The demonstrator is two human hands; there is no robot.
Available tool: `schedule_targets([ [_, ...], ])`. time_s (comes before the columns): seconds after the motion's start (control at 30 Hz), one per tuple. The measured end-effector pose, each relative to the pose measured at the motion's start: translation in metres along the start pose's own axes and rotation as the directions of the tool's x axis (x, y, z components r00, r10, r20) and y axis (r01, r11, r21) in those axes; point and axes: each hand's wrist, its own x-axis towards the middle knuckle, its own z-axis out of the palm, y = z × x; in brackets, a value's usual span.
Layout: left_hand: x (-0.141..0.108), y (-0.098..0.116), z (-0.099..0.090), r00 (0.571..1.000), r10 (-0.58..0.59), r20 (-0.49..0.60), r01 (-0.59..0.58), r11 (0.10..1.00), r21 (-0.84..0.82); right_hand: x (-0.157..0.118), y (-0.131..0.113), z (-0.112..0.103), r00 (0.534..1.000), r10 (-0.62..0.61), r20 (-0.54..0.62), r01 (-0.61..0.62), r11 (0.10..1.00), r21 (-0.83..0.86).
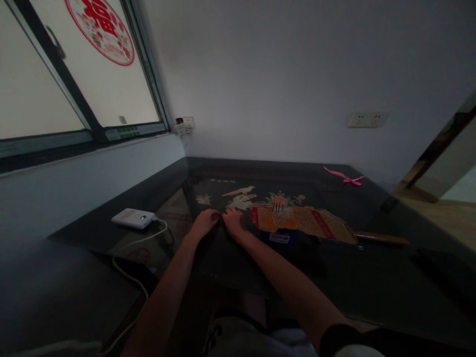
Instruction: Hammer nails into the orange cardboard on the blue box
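Both hands rest close together near the middle of the dark glossy table (238,167). My left hand (205,222) has its fingers curled together at the fingertips; what they hold, if anything, is too dark and small to tell. Beside it, my right hand (234,221) lies with bent fingers on or just above the surface, and nothing can be made out under them. Right of my right hand is a piece of brown cardboard (303,220) with red strips. A fork (278,207) shows at its upper edge, and a dark blue packet (284,237) lies against its near side.
A white power bank (134,218) with a white cable (137,241) sits at the left. A wooden handle (383,238) extends right from the cardboard. Farther back lies a pink ribbon (345,177). Behind the table is a wall, with a window on the left.
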Motion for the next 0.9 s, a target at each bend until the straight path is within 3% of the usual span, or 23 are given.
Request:
schedule_targets([
  [0.2, 0.0, -0.001, 0.001, 0.999, -0.001, -0.039, -0.001, 0.999, -0.048, -0.003, 0.0, -0.001, 0.999, -0.026, -0.038, 0.028, 0.997, 0.076],
  [0.37, 0.003, -0.005, 0.003, 0.999, 0.007, -0.035, -0.009, 0.998, -0.068, -0.018, -0.002, -0.022, 0.993, -0.074, -0.09, 0.089, 0.981, 0.172],
  [0.57, -0.001, -0.002, 0.002, 1.0, -0.003, -0.025, 0.001, 0.996, -0.094, -0.086, -0.006, -0.056, 0.957, -0.265, -0.12, 0.289, 0.915, 0.282],
  [0.7, -0.002, -0.001, -0.001, 0.997, -0.002, -0.078, -0.006, 0.996, -0.094, -0.145, 0.004, -0.08, 0.906, -0.381, -0.183, 0.422, 0.798, 0.43],
  [0.8, -0.001, 0.006, -0.006, 0.984, -0.022, -0.174, 0.009, 0.997, -0.075, -0.175, 0.026, -0.102, 0.914, -0.307, -0.264, 0.4, 0.787, 0.47],
  [0.9, 0.001, 0.03, -0.013, 0.962, 0.009, -0.272, -0.044, 0.991, -0.125, -0.186, 0.059, -0.124, 0.92, -0.125, -0.372, 0.311, 0.811, 0.496],
])
